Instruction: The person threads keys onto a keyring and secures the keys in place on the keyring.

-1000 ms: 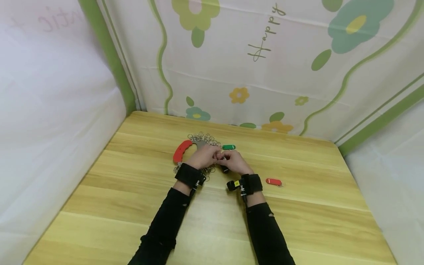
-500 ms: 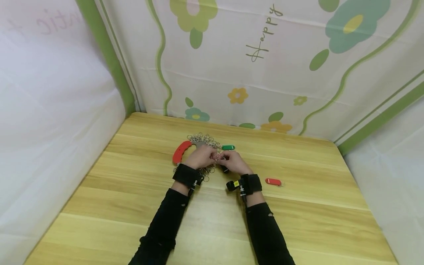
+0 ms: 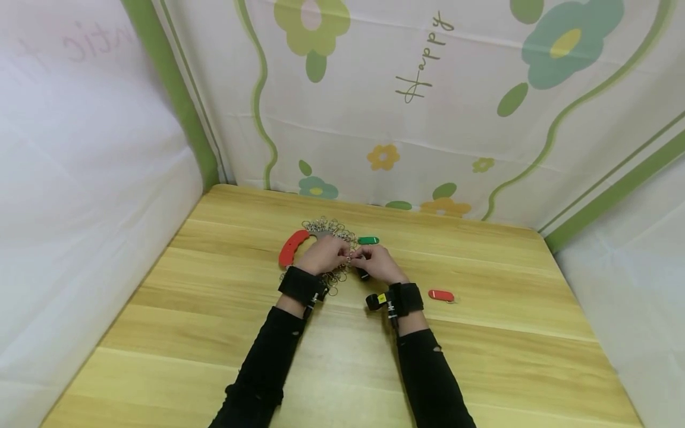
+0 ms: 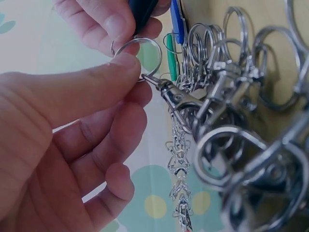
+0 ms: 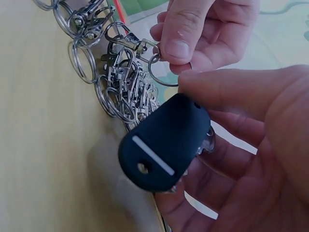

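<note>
My left hand [image 3: 323,254] pinches a metal split ring [image 4: 155,48] between thumb and forefinger. A swivel snap clasp [image 4: 181,99] hangs off that ring, against a heap of similar clasps [image 3: 334,226]. From the other side my right hand [image 3: 379,264] pinches the end of a black oval key fob [image 5: 161,142], which has a white stripe and a small hole. Bits of metal show along the fob's edge. My fingertips meet close together at the split ring, and the fingers partly cover where the fob's end sits against it.
A curved red handle [image 3: 292,248] with a grey metal plate lies left of my hands, clasps around it. Behind them is a green fob [image 3: 368,241]; a red fob [image 3: 441,295] lies to the right. A blue fob [image 4: 179,21] shows in the left wrist view. Cloth walls surround the wooden table [image 3: 503,333].
My fingertips have drawn slightly apart, so the ring between them shows more. The head view has tilted a little; the fobs and the red handle lie where they were.
</note>
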The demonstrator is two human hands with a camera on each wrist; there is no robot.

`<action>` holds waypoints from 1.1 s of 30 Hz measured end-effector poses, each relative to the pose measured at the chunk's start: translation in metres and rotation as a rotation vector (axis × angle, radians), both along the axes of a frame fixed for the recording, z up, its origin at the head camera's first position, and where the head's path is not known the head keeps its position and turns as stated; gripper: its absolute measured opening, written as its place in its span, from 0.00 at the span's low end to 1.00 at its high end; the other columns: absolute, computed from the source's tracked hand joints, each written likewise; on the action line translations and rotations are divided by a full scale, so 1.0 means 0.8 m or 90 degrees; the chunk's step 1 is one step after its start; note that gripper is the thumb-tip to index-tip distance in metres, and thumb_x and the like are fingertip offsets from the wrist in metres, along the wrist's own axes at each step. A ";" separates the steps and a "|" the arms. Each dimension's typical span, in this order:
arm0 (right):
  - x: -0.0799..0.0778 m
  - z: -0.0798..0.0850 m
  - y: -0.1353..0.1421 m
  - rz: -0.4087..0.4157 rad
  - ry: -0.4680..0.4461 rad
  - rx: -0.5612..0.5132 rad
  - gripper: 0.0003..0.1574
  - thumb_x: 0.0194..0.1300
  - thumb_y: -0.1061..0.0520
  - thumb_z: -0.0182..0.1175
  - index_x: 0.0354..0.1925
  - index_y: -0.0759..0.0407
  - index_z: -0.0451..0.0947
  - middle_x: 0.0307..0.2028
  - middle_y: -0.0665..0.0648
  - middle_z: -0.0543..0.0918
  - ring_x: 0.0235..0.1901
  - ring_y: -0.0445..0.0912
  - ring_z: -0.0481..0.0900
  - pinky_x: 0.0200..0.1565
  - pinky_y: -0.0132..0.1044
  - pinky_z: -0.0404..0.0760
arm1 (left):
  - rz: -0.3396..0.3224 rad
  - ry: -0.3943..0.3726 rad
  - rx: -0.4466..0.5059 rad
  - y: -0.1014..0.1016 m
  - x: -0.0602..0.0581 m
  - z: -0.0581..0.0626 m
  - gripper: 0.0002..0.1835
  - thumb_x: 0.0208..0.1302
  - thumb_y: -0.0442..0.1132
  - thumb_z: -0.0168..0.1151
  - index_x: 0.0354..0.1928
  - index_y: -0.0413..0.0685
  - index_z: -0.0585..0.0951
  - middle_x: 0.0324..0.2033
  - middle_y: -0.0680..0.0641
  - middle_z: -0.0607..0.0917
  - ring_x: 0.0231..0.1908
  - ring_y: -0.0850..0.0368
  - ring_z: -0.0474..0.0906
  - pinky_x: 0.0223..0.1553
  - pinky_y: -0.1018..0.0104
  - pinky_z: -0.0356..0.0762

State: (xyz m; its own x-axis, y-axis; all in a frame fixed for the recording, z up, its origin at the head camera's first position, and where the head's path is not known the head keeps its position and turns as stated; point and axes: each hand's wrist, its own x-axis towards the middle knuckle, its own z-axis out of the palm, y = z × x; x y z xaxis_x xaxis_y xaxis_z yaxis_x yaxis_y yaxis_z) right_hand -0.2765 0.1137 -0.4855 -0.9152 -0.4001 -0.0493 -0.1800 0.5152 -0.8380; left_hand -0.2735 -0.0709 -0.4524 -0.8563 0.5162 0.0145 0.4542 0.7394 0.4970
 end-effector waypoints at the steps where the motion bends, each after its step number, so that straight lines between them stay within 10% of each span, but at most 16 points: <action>1: 0.000 0.000 -0.001 0.000 0.002 0.002 0.04 0.64 0.55 0.63 0.36 0.51 0.84 0.36 0.51 0.80 0.31 0.46 0.73 0.32 0.37 0.72 | 0.001 0.000 -0.003 0.001 0.000 0.001 0.09 0.65 0.34 0.60 0.26 0.48 0.80 0.19 0.53 0.74 0.20 0.60 0.66 0.27 0.68 0.63; 33: 0.003 0.004 -0.007 0.001 0.002 0.017 0.05 0.62 0.56 0.64 0.37 0.52 0.85 0.36 0.50 0.79 0.32 0.45 0.74 0.33 0.36 0.73 | -0.002 0.002 -0.002 -0.006 0.001 0.003 0.08 0.66 0.35 0.56 0.28 0.51 0.78 0.23 0.53 0.76 0.23 0.59 0.69 0.29 0.68 0.66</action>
State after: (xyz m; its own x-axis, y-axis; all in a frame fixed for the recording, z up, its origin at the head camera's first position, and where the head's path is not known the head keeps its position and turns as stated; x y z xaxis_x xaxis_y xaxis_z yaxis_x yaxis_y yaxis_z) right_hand -0.2743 0.1084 -0.4823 -0.9149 -0.3996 -0.0574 -0.1829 0.5372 -0.8234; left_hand -0.2730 -0.0759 -0.4497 -0.8550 0.5183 0.0163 0.4577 0.7396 0.4935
